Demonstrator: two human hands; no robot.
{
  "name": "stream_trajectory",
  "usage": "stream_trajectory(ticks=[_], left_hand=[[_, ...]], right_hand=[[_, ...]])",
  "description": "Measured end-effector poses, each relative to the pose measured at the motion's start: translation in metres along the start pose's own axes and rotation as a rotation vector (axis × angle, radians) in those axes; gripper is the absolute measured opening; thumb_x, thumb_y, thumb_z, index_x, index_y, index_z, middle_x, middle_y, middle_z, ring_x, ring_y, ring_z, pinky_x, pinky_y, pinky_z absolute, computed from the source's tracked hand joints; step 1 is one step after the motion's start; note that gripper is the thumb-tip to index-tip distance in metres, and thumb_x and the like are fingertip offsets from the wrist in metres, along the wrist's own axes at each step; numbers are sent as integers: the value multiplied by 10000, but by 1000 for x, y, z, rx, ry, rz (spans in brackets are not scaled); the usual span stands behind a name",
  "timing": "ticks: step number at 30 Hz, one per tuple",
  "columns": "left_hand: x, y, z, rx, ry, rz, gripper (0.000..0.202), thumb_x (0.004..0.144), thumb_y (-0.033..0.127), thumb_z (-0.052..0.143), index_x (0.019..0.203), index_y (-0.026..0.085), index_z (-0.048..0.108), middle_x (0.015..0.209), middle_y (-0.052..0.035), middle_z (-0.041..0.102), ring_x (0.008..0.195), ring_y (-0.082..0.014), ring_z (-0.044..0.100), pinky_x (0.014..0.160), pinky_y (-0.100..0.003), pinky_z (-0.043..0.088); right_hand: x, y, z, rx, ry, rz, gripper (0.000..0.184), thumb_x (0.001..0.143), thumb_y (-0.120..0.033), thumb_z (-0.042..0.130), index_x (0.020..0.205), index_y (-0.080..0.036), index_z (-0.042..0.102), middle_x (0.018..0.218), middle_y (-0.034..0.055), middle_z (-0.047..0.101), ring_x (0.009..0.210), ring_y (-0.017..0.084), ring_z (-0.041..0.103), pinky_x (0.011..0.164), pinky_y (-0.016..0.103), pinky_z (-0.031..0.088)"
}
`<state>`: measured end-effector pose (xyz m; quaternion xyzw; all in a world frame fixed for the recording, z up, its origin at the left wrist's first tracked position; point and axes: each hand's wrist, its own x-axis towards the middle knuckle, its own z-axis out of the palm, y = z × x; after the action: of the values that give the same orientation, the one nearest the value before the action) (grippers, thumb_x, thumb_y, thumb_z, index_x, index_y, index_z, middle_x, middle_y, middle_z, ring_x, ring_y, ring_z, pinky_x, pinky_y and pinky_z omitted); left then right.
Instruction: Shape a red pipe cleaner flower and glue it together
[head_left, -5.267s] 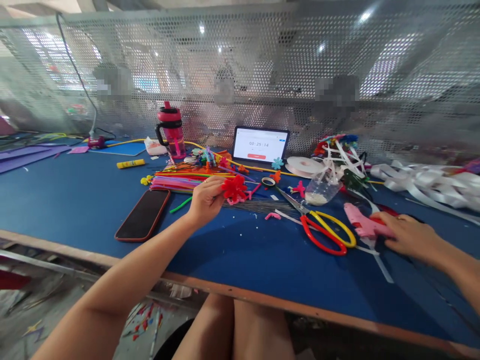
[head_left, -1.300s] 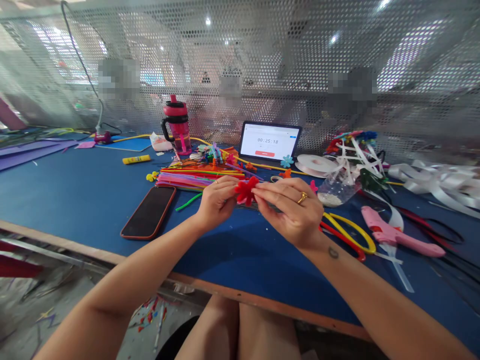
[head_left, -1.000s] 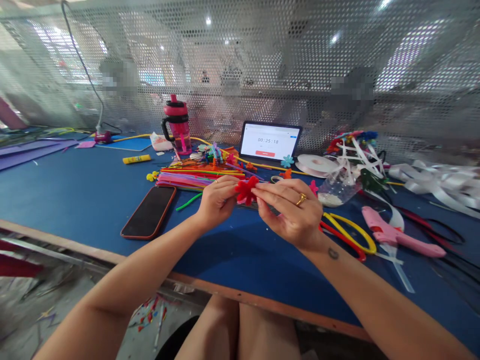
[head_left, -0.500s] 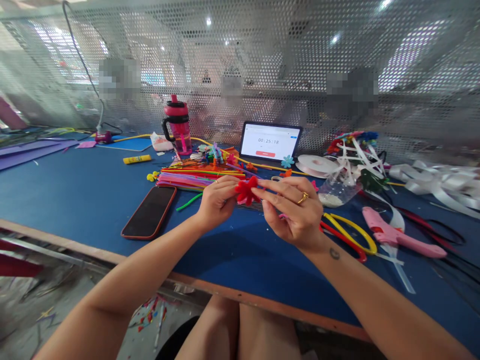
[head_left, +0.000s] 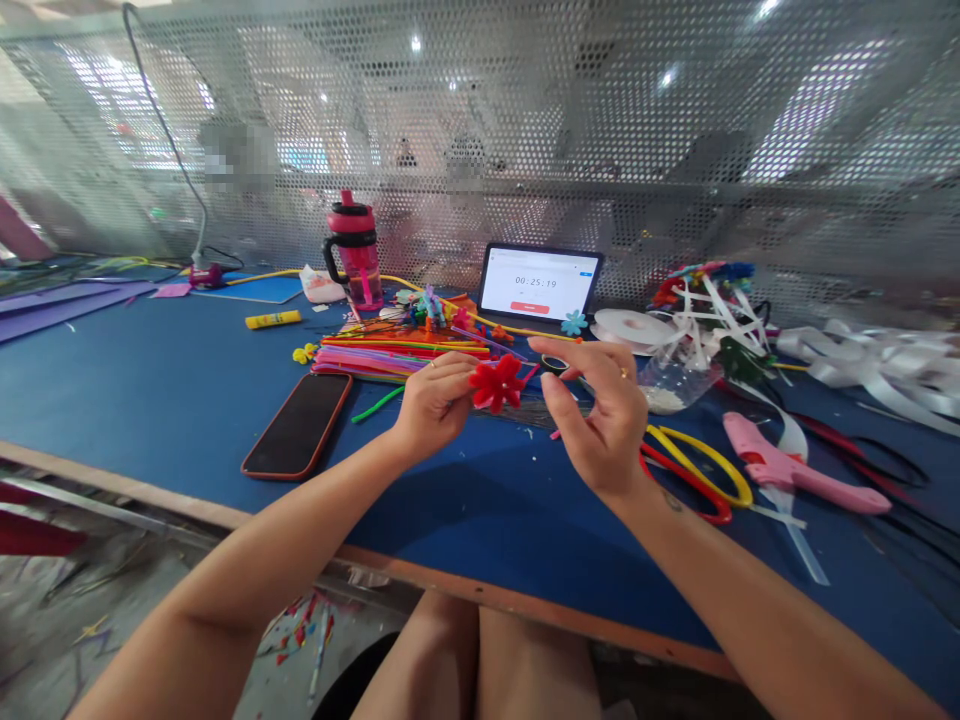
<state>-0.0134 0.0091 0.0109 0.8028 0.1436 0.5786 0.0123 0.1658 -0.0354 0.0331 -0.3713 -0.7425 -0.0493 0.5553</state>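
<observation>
Pinched in the fingers of my left hand (head_left: 439, 405) is a red flower (head_left: 498, 383) with rounded, fuzzy petals and a small pale dot at its centre. My right hand (head_left: 600, 415) is just right of the flower, apart from it, with thumb and fingers spread and nothing held between them. Behind the gap in those fingers a small dark ring-shaped roll (head_left: 555, 365) shows on the table. A bundle of coloured pipe cleaners (head_left: 390, 358) lies behind my left hand.
On the blue table (head_left: 450, 520) are a phone (head_left: 298, 425), a yellow glue stick (head_left: 273, 319), a pink bottle (head_left: 355, 250), a tablet showing a timer (head_left: 538, 282), a ribbon spool (head_left: 630, 330), red and yellow loops (head_left: 701, 465) and a pink glue gun (head_left: 795, 470). A perforated metal screen (head_left: 465, 100) stands behind.
My right hand has let go of the red flower and drawn back to the right, its fingers opening. The flower stays in my left hand, now showing more of its face.
</observation>
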Motion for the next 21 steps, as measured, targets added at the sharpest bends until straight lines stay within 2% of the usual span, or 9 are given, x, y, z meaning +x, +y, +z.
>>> stream_trajectory(ticks=[3,6,8,13,21], left_hand=[[0,1,1,6,-2,12,155,821,118,496,812,177,639,733,-48,675,783,-154,622,710,-299,516],[0,1,2,6,4,34,142,813,111,509,825,173,636,768,-58,683,801,-155,630,702,-291,523],[0,1,2,5,6,41,140,806,101,515,831,171,633,788,-63,686,827,-157,636,713,-290,527],[-1,1,3,-9,3,39,165,793,66,505,849,158,630,800,-75,690,852,-165,639,738,-300,532],[0,3,3,3,-16,49,155,793,58,497,811,152,620,737,-57,683,808,-154,634,727,-284,530]], right_hand=[[-3,2,10,321,-128,270,322,864,-303,472,1181,-267,515,1184,36,580,1030,177,535,796,334,479],[-7,2,19,651,-284,418,362,876,-323,452,1232,-250,452,1195,54,569,1057,162,543,838,321,481],[-8,1,22,783,-321,487,356,875,-321,456,1222,-239,461,1166,57,584,1011,152,569,858,327,480],[-9,-3,23,839,-291,561,333,847,-316,502,1169,-232,508,1098,52,614,954,146,590,843,323,488],[-10,-3,24,803,-307,565,352,833,-331,522,1173,-243,496,1069,40,612,940,141,577,826,304,477]])
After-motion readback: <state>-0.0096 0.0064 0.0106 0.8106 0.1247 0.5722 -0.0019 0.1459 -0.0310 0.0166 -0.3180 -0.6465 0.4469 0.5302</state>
